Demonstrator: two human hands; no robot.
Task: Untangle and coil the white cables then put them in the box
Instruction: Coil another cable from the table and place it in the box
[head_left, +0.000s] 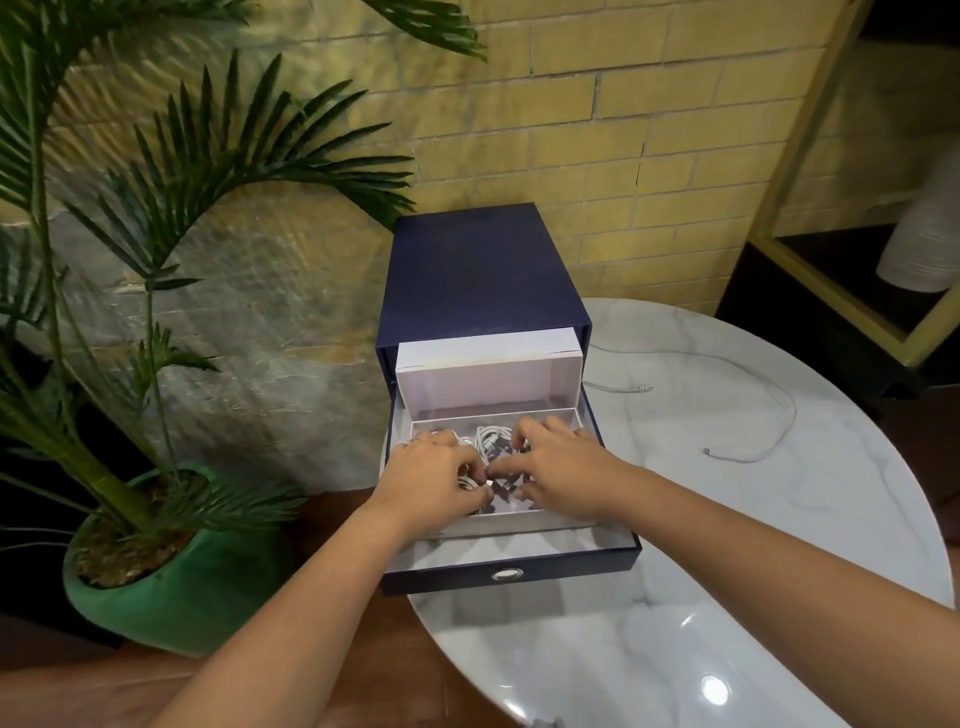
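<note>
A dark blue box (483, 270) stands on the round marble table, its drawer (571, 564) pulled out toward me. Inside the drawer sits a shallow white tray (519, 519) holding several coiled white cables (491, 441). My left hand (434, 475) and my right hand (558, 467) are both down in the tray, fingers curled onto the coils. Fingertips of the two hands meet near a cable plug in the middle; much of the coils is hidden under them. One loose white cable (779, 405) lies uncoiled on the table right of the box.
The marble table (727, 597) extends right and toward me. A palm in a green pot (171, 587) stands at the left, fronds reaching toward the box. A yellow brick wall is behind; a dark shelf with a yellow frame (831, 291) is at the right.
</note>
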